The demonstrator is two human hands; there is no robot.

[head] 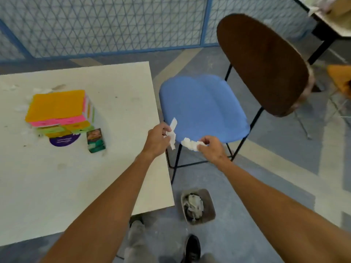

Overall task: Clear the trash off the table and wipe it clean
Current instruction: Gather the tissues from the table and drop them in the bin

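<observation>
We look down on a white worktop (76, 177) that fills the left of the view, its surface scuffed and speckled with small dark marks. Near its far left edge a few pale scraps (40, 90) lie loose. Beside them sits a stack of bright pads (58, 109), orange on top with pink, yellow and green below, resting partly on a purple disc (64, 141). A small green box (95, 140) stands just right of the disc. Both our arms reach out past the worktop's right edge. The fingers of our left hand (156, 141) are curled and pinch a white paper strip (173, 130), held just off that edge. The fingers of our right hand (212, 149) are curled too, pinching a crumpled white wad (190, 144); strip and wad are near each other but apart. Behind the hands stands a chair (203, 109) with a blue seat, dark brown back and thin black legs, close beside the worktop. On the grey and cream floor (266, 177), below our hands and just off the worktop's near corner, a small grey bin (209, 204) holds crumpled paper. A black shoe (192, 247) shows at the bottom. A blue-framed mesh fence (95, 25) closes the room behind, and a second worktop (340, 27) stands at the top right.
</observation>
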